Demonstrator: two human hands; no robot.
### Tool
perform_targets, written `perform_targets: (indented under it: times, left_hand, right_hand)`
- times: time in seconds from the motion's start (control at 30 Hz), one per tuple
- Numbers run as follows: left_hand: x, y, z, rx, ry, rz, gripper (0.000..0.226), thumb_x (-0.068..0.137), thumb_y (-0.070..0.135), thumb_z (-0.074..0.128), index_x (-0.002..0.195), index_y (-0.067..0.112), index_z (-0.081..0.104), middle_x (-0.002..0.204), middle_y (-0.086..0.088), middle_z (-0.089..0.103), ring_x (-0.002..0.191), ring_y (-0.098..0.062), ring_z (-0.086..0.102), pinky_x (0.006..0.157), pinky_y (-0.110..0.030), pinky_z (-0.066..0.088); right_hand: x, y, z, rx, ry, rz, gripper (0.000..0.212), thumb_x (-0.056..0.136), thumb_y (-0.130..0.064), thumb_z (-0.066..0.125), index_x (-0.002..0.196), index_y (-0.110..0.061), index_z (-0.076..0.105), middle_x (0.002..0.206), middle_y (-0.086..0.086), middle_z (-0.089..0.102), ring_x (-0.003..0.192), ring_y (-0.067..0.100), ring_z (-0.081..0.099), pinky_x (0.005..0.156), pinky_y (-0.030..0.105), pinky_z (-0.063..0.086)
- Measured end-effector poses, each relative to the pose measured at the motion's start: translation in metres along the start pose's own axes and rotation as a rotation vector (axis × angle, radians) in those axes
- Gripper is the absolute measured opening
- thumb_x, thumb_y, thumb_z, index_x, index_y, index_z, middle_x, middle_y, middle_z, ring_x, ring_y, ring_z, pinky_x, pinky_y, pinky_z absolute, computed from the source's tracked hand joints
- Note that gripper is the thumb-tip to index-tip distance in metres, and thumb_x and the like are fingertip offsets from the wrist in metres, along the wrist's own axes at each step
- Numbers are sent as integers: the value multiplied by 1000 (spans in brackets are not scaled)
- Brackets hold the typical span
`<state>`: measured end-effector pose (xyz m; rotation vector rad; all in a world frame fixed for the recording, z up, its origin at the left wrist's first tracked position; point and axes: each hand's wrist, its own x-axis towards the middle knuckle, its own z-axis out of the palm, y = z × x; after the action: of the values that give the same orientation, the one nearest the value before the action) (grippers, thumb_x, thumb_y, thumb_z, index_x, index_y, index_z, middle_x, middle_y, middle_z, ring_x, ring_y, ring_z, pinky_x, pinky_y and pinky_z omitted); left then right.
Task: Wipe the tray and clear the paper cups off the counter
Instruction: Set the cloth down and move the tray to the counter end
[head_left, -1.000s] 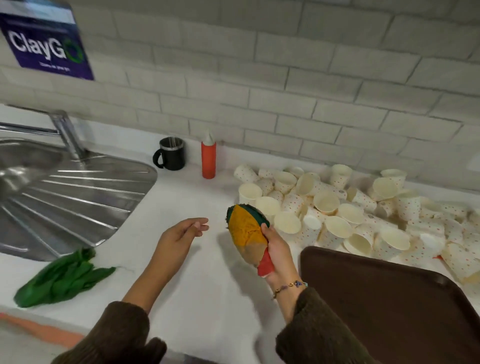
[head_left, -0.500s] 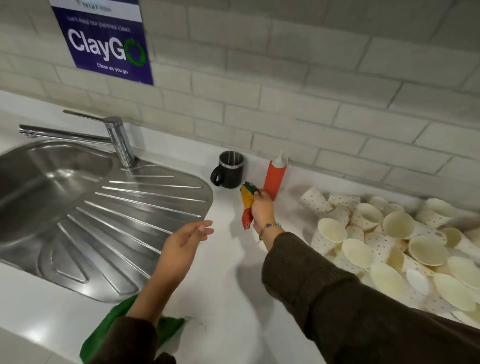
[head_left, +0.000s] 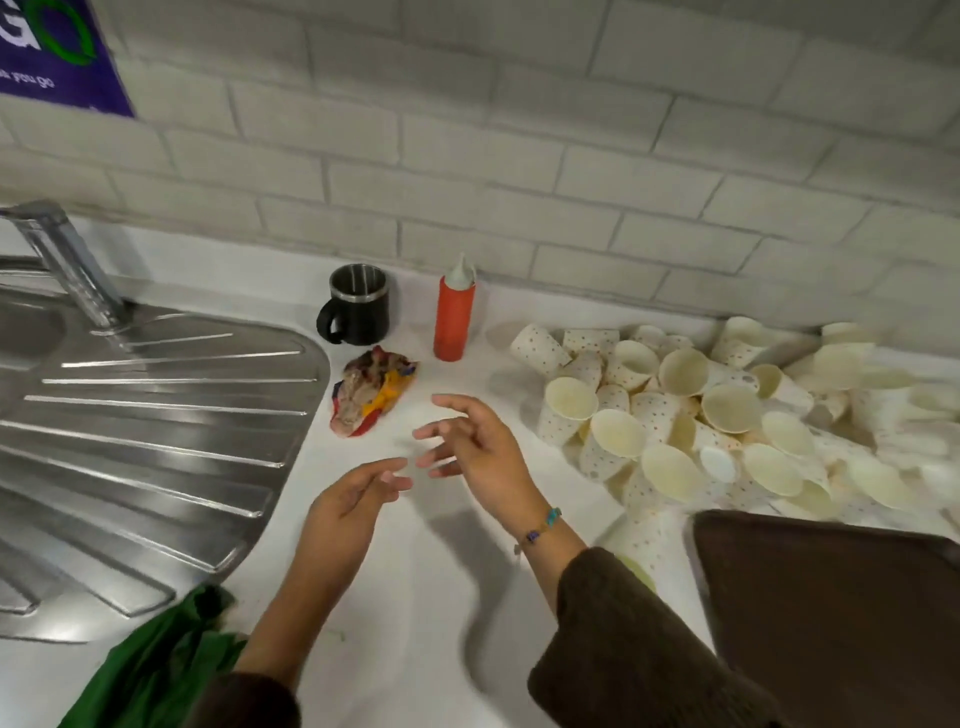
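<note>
One green cloth (head_left: 156, 665): bunched at the near edge of the counter (head_left: 415, 597), below the sink drainer (head_left: 156, 415), with nobody touching it.
Tray (head_left: 831, 597): brown, at the near right, its corner just beside the cup heap. It looks bare, so I judge the wiping done.
Left hand (head_left: 358, 499): empty, fingers loose and slightly curled, hovering over the counter.
Right hand (head_left: 478, 447): empty too, fingers spread and relaxed, close to the left one, likely freed to gather cups.
Rag (head_left: 374, 389): multicoloured and crumpled, just in front of the mug (head_left: 358, 304) and beside the red bottle (head_left: 454, 317), parked out of the way by the sink.
Paper cups (head_left: 675, 410): a big tumbled heap along the wall on the right, not yet cleared.
Change: half a second ago the right hand gripped the rag by the bottle. Now the rag lies alone and that hand is drawn back.
</note>
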<state>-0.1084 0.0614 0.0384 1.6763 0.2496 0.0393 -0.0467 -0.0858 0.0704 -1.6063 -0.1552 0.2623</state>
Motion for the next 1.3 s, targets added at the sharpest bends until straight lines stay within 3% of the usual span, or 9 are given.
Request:
perform_targets:
  times: [0.33,0.5,0.63,0.77,0.87,0.93,1.0,1.1,1.3]
  left_hand:
    - [-90,-3,155,57,-403,-90,24,96,17,48,94,27,69,79,0,72,72,-14,65,69,-23,52]
    - [-144,-22,229,222,-497,-110,19,94,18,50,98,30,65,94,0,66,73,-16,67,65,-24,55]
    - [-176,-39,280,329,-470,-123,31,93,18,52,123,21,54,100,-3,60,68,-20,65,63,-30,55]
    - [-196,-46,315,485,-413,-44,45,89,20,59,132,16,48,106,-6,63,73,-21,64,62,-27,47]
    - [-207,-51,329,631,-368,61,43,87,13,57,129,18,52,111,-11,66,86,-22,61,70,-26,41]
    - [-213,-53,334,680,-336,52,40,88,13,54,127,17,53,108,-12,65,79,-18,55,69,-27,41]
    - [-223,-52,341,705,-328,44,36,89,15,55,124,18,56,107,-12,65,77,-16,52,69,-29,42]
    - [-242,-49,351,710,-342,30,35,86,15,58,121,20,59,104,-11,67,75,-18,53,68,-29,41]
    - [-274,-45,383,684,-440,6,41,79,7,64,116,24,61,79,5,60,70,-25,64,66,-37,54]
  right_hand:
    - [-189,16,-187,-104,589,-37,16,96,-15,47,99,-22,62,73,4,70,44,13,49,42,22,41]
    - [-283,63,-260,-530,771,171,12,89,-22,58,99,-30,60,73,-5,65,64,4,59,61,19,44]
    - [-354,97,-296,-708,885,346,11,84,-27,64,86,-30,54,66,-10,55,64,11,56,64,27,42]
    - [-402,116,-327,-877,931,602,26,82,-43,61,70,-24,48,55,-8,55,55,8,47,88,36,31]
    - [-420,121,-345,-937,867,755,43,82,-59,53,61,-22,51,58,-9,57,57,10,47,90,39,34]
    - [-426,126,-354,-800,788,785,49,83,-60,48,59,-18,58,57,-4,62,57,13,54,79,35,44]
    - [-433,130,-363,-384,702,765,49,87,-50,49,63,-11,65,51,3,65,47,17,58,59,27,50]
    - [-452,139,-371,102,640,753,37,92,-31,45,83,1,62,52,11,67,39,19,59,44,24,33]
    - [-497,156,-392,223,767,743,38,95,-21,37,75,1,60,57,11,70,44,17,64,42,22,26]
